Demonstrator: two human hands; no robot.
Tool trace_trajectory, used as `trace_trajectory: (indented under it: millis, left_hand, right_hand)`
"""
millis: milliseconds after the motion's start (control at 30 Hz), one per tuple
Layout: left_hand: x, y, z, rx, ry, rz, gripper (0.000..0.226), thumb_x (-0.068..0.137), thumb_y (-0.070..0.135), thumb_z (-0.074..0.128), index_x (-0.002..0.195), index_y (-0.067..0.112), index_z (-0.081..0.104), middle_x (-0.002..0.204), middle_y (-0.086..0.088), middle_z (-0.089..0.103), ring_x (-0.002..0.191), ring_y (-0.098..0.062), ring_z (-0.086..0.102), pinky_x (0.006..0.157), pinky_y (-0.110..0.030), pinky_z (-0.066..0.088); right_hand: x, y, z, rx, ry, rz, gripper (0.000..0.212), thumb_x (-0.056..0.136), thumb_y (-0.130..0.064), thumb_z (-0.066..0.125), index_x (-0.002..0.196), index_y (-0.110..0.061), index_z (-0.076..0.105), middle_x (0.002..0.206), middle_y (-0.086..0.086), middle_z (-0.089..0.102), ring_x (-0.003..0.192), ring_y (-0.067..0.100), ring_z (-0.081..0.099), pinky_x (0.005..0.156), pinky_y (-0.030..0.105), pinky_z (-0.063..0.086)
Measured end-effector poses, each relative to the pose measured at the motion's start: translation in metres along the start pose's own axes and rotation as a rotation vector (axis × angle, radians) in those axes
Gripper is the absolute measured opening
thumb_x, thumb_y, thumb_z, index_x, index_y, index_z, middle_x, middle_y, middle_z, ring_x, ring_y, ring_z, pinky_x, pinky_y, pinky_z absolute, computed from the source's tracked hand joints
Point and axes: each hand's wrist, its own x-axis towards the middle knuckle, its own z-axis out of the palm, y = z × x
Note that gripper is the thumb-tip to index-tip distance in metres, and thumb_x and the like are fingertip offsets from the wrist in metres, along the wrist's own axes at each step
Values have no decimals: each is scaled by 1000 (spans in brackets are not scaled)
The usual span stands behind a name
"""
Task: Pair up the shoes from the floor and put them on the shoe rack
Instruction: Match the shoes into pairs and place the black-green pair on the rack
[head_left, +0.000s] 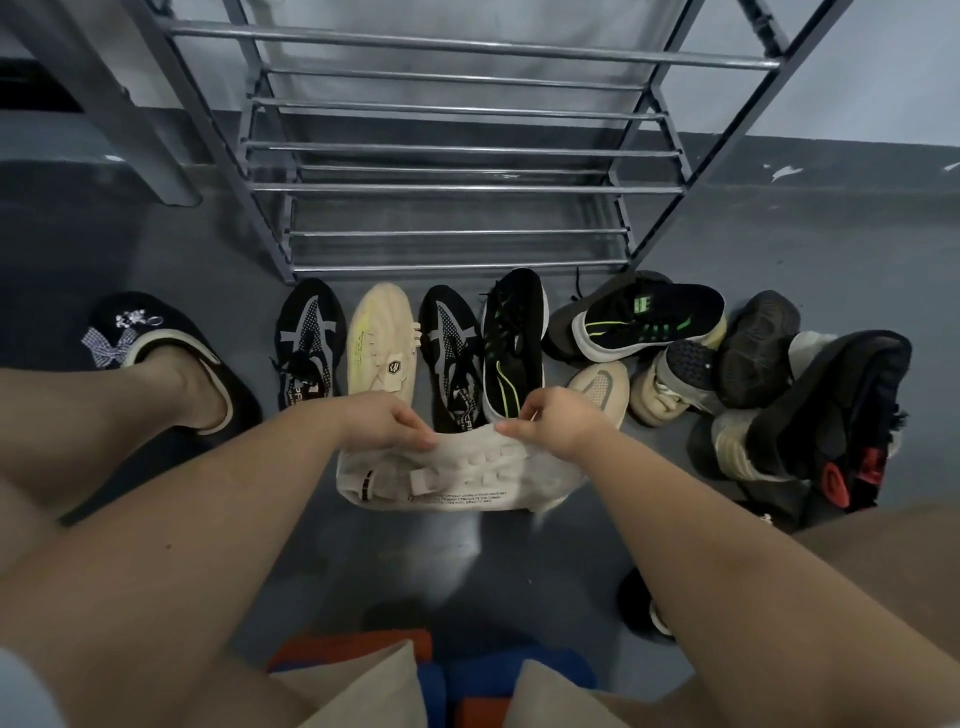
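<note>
Hands: left hand, right hand | gripping cream shoe | above floor

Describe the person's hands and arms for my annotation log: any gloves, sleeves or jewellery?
Both the left hand and right hand are bare: no gloves, rings, watch or bracelets show. Both forearms are uncovered, with no sleeves reaching them.
</note>
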Motion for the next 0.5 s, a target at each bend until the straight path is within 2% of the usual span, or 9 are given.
trace_trajectory:
  millis: [67,167,300,433,500]
  left_hand:
    - [0,-9,0,28,-10,-37,46,61,72,61,91,39,70,104,14,66,101,-8,56,95,-30,42]
    - [3,-24,0,-25,-10,-88,46,64,69,64,86,30,73,101,8,68,98,-12,58,95,-33,42]
    - [8,-42,2,-72,-26,-149,33,79,52,64,94,23,72,100,6,66,93,-11,57,76,-23,42]
    - [13,-56,6,35,-97,-241,37,81,60,57,84,26,71,94,4,66,93,-16,59,93,-32,44]
    - [18,-61,6,137,-136,-274,45,82,65,51,93,25,70,101,4,66,99,-18,58,98,-34,42]
  right_hand:
    - [5,-6,9,-44,-40,-18,43,82,-58,60,94,-16,61,89,1,62,92,21,60,75,31,46]
    - [12,-16,20,-91,-100,-18,50,86,-58,55,104,-12,62,95,4,64,95,23,59,79,33,47]
    - [26,-30,36,-153,-179,-16,50,88,-57,53,107,-11,61,100,5,62,99,24,58,81,34,46]
    - [43,-43,57,-309,-304,-18,57,89,-57,50,114,-7,60,112,10,63,104,26,58,87,36,46]
    - [51,-49,67,-380,-389,-5,62,89,-57,50,124,-5,56,123,12,59,114,30,55,98,40,44]
